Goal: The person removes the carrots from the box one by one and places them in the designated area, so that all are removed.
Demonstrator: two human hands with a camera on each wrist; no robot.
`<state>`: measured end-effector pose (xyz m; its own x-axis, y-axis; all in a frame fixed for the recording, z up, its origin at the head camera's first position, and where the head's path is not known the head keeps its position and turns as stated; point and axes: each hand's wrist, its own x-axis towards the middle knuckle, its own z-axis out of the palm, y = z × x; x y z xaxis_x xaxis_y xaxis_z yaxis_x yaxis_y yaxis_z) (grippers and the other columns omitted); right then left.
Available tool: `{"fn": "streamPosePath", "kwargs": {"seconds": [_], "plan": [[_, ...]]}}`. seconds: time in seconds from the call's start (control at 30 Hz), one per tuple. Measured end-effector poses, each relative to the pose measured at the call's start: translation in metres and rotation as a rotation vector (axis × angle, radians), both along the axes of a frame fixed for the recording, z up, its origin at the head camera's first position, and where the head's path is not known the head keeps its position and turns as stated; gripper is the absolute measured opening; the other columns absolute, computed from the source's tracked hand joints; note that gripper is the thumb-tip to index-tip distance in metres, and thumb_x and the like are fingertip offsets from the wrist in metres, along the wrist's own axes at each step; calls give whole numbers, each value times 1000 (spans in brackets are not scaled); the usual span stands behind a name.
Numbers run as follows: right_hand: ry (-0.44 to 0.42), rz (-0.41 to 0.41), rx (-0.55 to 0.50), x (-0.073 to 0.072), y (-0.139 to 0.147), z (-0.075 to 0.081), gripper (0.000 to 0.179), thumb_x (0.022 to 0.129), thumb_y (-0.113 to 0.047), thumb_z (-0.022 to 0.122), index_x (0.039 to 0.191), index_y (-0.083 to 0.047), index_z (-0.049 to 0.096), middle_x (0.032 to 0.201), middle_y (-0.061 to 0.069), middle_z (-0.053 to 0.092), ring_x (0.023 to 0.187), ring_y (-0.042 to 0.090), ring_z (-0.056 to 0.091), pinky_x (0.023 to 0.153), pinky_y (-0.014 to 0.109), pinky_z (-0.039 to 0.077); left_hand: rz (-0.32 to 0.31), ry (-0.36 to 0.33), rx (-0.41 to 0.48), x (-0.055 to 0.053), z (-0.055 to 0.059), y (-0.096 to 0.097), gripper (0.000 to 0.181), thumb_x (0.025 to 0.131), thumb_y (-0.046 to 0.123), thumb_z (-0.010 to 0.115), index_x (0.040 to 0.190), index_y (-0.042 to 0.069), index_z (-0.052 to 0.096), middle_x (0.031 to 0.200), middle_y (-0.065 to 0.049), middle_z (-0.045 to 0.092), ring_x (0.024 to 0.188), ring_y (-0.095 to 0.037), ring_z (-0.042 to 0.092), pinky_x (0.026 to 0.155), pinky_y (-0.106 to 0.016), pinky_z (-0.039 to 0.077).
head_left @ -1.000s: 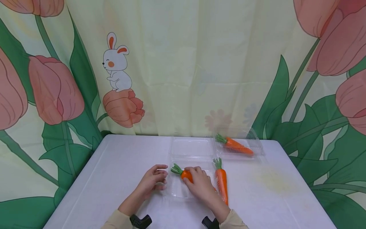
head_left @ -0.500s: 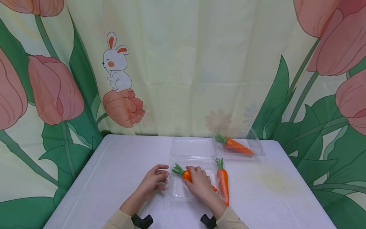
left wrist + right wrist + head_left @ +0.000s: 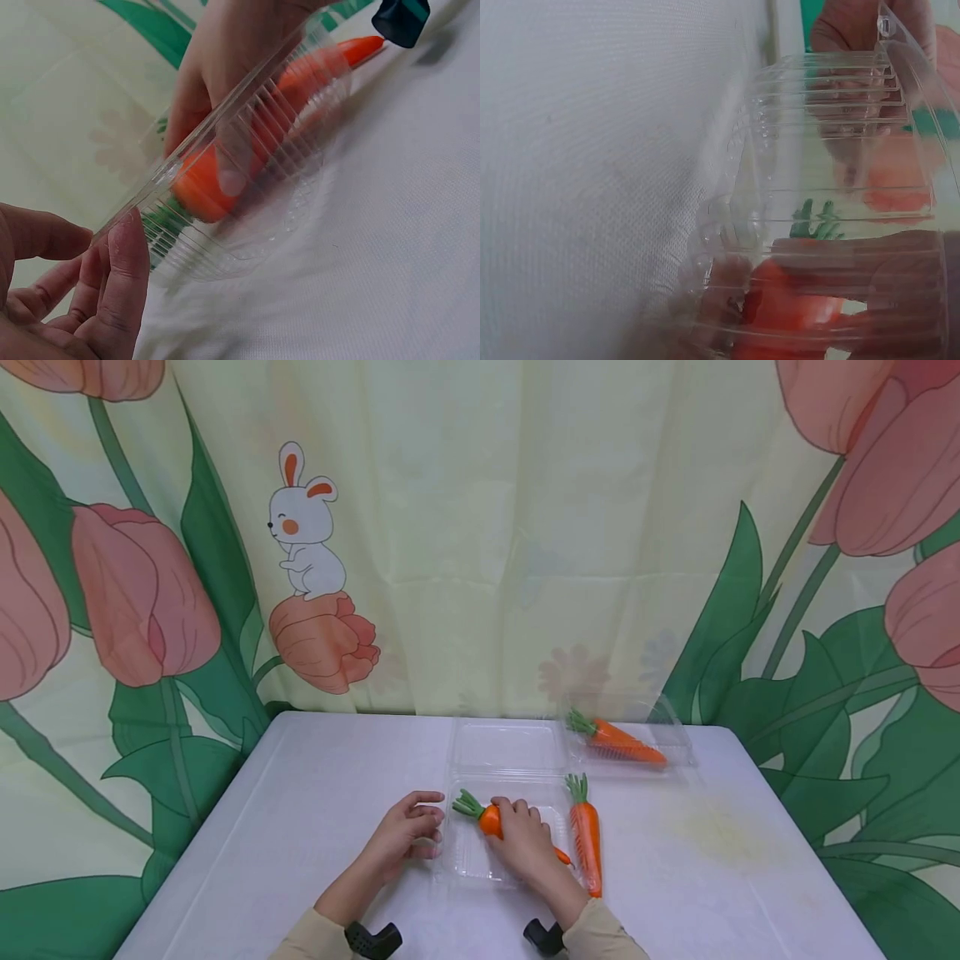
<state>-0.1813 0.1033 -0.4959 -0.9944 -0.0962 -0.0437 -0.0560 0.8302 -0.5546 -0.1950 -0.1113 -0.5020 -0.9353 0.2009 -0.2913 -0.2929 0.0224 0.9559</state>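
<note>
With its fingers over the top, my right hand (image 3: pixel 525 839) grips an orange carrot (image 3: pixel 491 821) that lies slantwise inside a clear plastic box (image 3: pixel 480 867). The carrot's green stalks point left, and its tip shows past the hand. My left hand (image 3: pixel 408 828) is at the box's left side. In the left wrist view, its thumb and a finger (image 3: pixel 126 259) pinch the box rim. Through the ribbed wall (image 3: pixel 840 191) in the right wrist view, the carrot and right hand appear blurred. A second carrot (image 3: pixel 586 839) lies just right of the box.
The box's open lid (image 3: pixel 510 746) lies flat behind it. At the back right stands another clear box (image 3: pixel 681 752) with a carrot (image 3: pixel 626 744) in it. The white table (image 3: pixel 300 793) ends at a tulip-printed curtain (image 3: pixel 465 568).
The box, the gripped carrot and the carrot beside it have shifted slightly right. My left hand moved a little right too. More of the gripped carrot's tip shows.
</note>
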Motion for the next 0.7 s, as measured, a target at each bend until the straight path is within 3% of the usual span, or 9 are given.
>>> {"fn": "streamPosePath", "kwargs": {"seconds": [0.47,0.7], "plan": [[-13,32,4,0,2,2,52,95,-20,72,142,-10,52,112,14,59,99,29,52,80,46,43,6,-4,2,0,-1,1,48,100,16,65,144,5,50,115,-16,65,79,-17,64,65,-28,60],[-7,49,-45,1,2,5,53,100,-23,66,147,-9,46,114,17,59,97,31,57,79,50,47,11,-6,-2,0,-2,1,47,100,16,65,143,6,51,116,-17,65,79,-17,64,65,-28,60]]}}
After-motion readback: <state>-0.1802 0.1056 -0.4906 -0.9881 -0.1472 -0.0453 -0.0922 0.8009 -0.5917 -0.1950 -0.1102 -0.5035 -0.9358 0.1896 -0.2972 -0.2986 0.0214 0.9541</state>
